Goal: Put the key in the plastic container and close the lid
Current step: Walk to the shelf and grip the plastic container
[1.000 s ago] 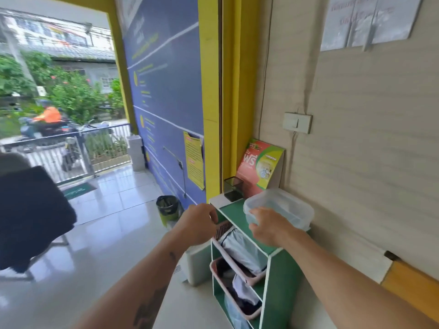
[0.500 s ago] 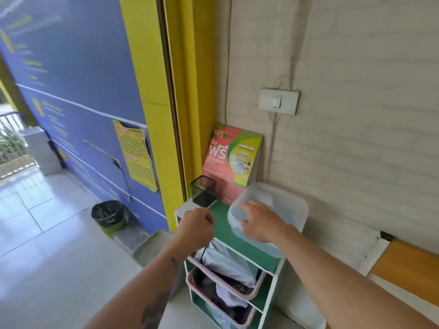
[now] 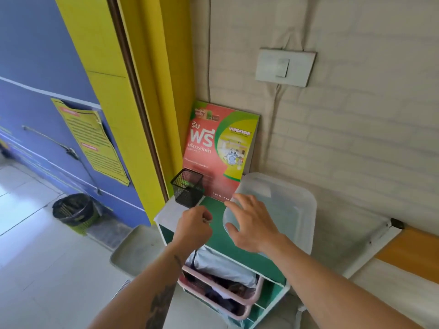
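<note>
Head view: left hand (image 3: 193, 227) pinches key (image 3: 208, 220) beside container (image 3: 288, 210).

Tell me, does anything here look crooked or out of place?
The yellow notice on the blue wall hangs askew, its top corner peeling away. The plastic container that the right hand grips seems to jut past the green shelf edge, though the angle makes that uncertain.

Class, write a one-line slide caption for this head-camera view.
Right hand grips the lid of the container on a green shelf; left hand pinches a key.
</note>
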Tool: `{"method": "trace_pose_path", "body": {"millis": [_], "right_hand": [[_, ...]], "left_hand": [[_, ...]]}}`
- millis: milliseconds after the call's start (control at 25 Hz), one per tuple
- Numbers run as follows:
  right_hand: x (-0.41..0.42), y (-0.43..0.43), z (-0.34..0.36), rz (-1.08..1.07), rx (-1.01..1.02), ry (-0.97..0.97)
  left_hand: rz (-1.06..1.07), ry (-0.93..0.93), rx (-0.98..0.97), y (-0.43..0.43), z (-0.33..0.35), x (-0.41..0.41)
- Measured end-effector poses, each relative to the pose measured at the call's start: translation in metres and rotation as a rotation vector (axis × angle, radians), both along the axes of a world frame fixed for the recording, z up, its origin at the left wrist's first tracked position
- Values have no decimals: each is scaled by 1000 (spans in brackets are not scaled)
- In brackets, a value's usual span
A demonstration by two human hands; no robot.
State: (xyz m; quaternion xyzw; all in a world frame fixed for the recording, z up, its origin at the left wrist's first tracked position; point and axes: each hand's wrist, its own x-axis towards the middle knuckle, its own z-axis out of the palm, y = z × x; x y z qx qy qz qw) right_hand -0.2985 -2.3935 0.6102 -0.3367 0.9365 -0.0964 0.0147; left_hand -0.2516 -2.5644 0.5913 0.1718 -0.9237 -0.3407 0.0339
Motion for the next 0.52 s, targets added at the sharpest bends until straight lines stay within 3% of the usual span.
{"method": "trace_pose_path", "body": {"millis": [520], "right_hand": [[8,-8,-6,-111,-6,63]], "left_hand": [[-358,128,-270,-17,-60,-30]]}}
